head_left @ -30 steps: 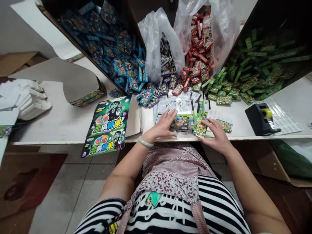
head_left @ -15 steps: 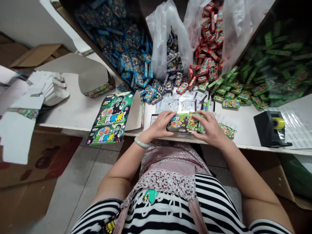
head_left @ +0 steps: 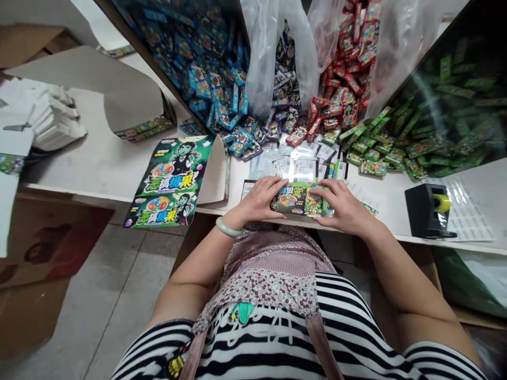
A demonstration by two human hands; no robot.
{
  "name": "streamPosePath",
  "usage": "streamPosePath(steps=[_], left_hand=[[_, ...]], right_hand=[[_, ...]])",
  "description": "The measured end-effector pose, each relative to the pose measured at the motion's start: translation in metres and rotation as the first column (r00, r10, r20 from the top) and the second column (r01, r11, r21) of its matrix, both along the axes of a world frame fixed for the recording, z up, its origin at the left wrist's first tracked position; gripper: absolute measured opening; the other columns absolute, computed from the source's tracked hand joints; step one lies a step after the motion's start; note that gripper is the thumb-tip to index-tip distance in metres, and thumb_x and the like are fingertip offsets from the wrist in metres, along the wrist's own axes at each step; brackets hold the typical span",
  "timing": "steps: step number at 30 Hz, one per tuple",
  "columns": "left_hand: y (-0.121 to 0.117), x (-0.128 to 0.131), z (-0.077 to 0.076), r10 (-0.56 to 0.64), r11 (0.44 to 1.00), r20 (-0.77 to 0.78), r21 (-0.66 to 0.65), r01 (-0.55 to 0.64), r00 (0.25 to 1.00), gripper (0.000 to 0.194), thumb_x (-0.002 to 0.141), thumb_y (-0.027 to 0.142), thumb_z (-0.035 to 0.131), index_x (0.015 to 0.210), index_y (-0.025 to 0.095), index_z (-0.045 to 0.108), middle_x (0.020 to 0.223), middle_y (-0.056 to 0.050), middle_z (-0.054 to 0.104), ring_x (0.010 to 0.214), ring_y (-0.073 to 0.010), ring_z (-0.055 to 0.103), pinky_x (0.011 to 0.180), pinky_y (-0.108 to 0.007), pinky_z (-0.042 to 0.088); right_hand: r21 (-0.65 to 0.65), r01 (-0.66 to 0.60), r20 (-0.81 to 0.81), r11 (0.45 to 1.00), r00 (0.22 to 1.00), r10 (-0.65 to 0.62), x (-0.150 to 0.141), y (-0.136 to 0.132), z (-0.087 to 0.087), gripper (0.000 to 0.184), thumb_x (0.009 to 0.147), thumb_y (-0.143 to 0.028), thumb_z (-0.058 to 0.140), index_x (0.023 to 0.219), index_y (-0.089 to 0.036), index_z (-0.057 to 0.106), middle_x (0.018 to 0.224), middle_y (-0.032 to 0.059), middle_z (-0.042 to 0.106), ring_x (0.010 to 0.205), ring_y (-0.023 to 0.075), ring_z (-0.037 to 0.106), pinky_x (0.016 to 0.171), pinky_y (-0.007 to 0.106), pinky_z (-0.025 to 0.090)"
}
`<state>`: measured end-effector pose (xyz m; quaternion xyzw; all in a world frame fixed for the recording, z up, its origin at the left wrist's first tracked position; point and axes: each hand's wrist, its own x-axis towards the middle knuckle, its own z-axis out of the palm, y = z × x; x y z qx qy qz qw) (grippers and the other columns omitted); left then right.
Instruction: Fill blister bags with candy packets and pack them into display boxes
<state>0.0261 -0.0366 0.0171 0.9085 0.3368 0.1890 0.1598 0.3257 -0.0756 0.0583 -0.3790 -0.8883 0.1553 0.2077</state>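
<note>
Both hands grip one printed candy packet [head_left: 296,198] just above the front edge of the white table [head_left: 99,163]. My left hand [head_left: 259,199] holds its left end, with a pale green bangle [head_left: 226,228] on the wrist. My right hand [head_left: 344,207] holds its right end, where several small green packs are bunched together. Clear sleeves and white labels [head_left: 301,166] lie on the table right behind the packet.
Heaps of small packs line the back: blue [head_left: 206,79], purple in a clear bag [head_left: 283,100], red in a clear bag [head_left: 344,74], green [head_left: 431,126]. A green printed card [head_left: 172,179] hangs over the table edge at left. A black tape dispenser [head_left: 428,210] stands right.
My hands lifted the packet off the table, and the right hand pushed the green packs against its right end. The camera tilted a little.
</note>
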Motion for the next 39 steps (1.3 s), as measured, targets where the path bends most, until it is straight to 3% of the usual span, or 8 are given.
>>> streamPosePath(steps=[6,14,17,22,29,33,36,39], left_hand=[[-0.002,-0.005,-0.014,0.007,0.998,0.116,-0.059,0.0,0.993,0.106,0.07,0.075,0.071,0.152,0.018,0.036,0.138,-0.019,0.051,0.126,-0.0355,0.05,0.109,-0.052,0.042],[0.0,-0.03,-0.027,0.182,0.983,0.195,-0.061,-0.173,0.964,0.104,0.069,0.07,0.076,0.149,0.017,0.038,0.134,-0.019,0.053,0.125,-0.0365,0.052,0.107,-0.053,0.044],[0.003,-0.035,-0.026,0.221,0.975,0.214,-0.046,-0.216,0.952,0.103,0.069,0.067,0.078,0.148,0.016,0.039,0.135,-0.019,0.053,0.125,-0.0367,0.051,0.107,-0.053,0.044],[0.003,-0.033,-0.026,0.26,0.965,0.205,-0.075,-0.25,0.944,0.1,0.069,0.064,0.079,0.148,0.017,0.039,0.135,-0.018,0.053,0.126,-0.0363,0.052,0.108,-0.053,0.044],[-0.002,-0.035,-0.024,0.312,0.947,0.14,-0.126,-0.295,0.94,0.1,0.071,0.063,0.079,0.15,0.02,0.033,0.137,-0.018,0.051,0.129,-0.0358,0.051,0.11,-0.053,0.044],[-0.004,-0.03,-0.018,0.315,0.944,0.104,-0.143,-0.299,0.943,0.1,0.073,0.064,0.077,0.151,0.022,0.032,0.137,-0.017,0.051,0.129,-0.0355,0.051,0.109,-0.053,0.045],[-0.005,-0.031,-0.018,0.32,0.943,0.101,-0.132,-0.306,0.942,0.099,0.074,0.062,0.077,0.151,0.021,0.031,0.136,-0.018,0.052,0.128,-0.0352,0.052,0.109,-0.053,0.046],[-0.005,-0.035,-0.021,0.334,0.938,0.1,-0.136,-0.32,0.937,0.099,0.073,0.061,0.079,0.151,0.021,0.032,0.137,-0.018,0.052,0.128,-0.0354,0.052,0.109,-0.055,0.046]], right_hand=[[-0.057,-0.036,-0.097,0.998,0.995,0.031,-0.017,0.0,-0.013,0.02,0.09,-0.037,0.069,0.104,-0.024,0.069,0.147,0.0156,0.046,0.134,0.0358,0.045,0.106,0.06,0.042],[-0.182,0.142,-0.294,0.973,0.936,-0.191,-0.057,0.022,-0.028,0.065,0.081,-0.061,0.072,0.134,-0.027,0.054,0.146,0.0167,0.046,0.134,0.0329,0.048,0.103,0.052,0.05],[-0.149,0.202,-0.236,0.968,0.943,-0.233,-0.07,0.02,-0.028,0.041,0.092,-0.055,0.062,0.121,-0.027,0.066,0.124,0.0134,0.06,0.123,0.031,0.056,0.105,0.054,0.046],[-0.177,0.206,-0.208,0.963,0.948,-0.241,-0.081,0.023,-0.031,0.037,0.094,-0.053,0.052,0.106,-0.025,0.074,0.135,0.014,0.056,0.13,0.0323,0.053,0.103,0.049,0.05],[-0.14,0.445,-0.118,0.885,0.88,-0.461,-0.062,0.164,-0.027,0.032,0.094,-0.037,0.051,0.108,-0.019,0.072,0.111,0.015,0.071,0.11,0.0334,0.06,0.102,0.052,0.042],[0.053,0.486,0.473,0.873,0.757,-0.45,-0.086,0.243,-0.032,0.043,0.087,-0.043,0.067,0.116,-0.011,0.07,0.119,0.0216,0.069,0.122,0.0391,0.052,0.105,0.053,0.032],[0.028,0.555,0.644,0.831,0.626,-0.44,-0.099,0.268,-0.04,0.055,0.075,-0.049,0.08,0.109,-0.008,0.07,0.118,0.0233,0.069,0.124,0.0417,0.05,0.104,0.053,0.031],[-0.008,0.61,0.525,0.792,0.677,-0.516,-0.091,0.272,-0.047,0.056,0.073,-0.05,0.081,0.11,-0.01,0.068,0.117,0.0211,0.069,0.12,0.04,0.053,0.103,0.054,0.034]])
